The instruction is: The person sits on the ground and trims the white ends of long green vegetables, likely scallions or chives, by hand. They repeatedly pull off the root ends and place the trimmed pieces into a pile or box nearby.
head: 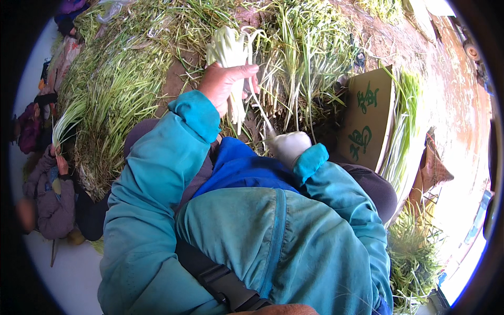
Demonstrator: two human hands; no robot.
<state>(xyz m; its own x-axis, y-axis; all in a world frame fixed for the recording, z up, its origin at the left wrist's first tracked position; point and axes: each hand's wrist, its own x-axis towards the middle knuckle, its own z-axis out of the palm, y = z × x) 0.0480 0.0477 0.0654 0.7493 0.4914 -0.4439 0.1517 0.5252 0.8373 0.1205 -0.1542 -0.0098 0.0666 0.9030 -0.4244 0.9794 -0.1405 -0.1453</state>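
Observation:
My left hand is bare and grips a bundle of pale chive-like stalks, its thumb across them. The whitish bundle tops curl over above the fingers, and thinner ends hang below the palm. A single slender stalk slants from the bundle down to my right hand. That hand wears a whitish glove and is closed like a fist around the stalk's lower end, near my blue-covered lap. The gloved fingertips are blurred. Just beyond the glove, loose long green stalks lie with their pale ends toward me.
A thick heap of green stalks and trimmings spreads to the left. At right stands a cardboard panel with green handwriting, with long green stalks behind it. More trimmings lie lower right. Another person at far left holds a bunch.

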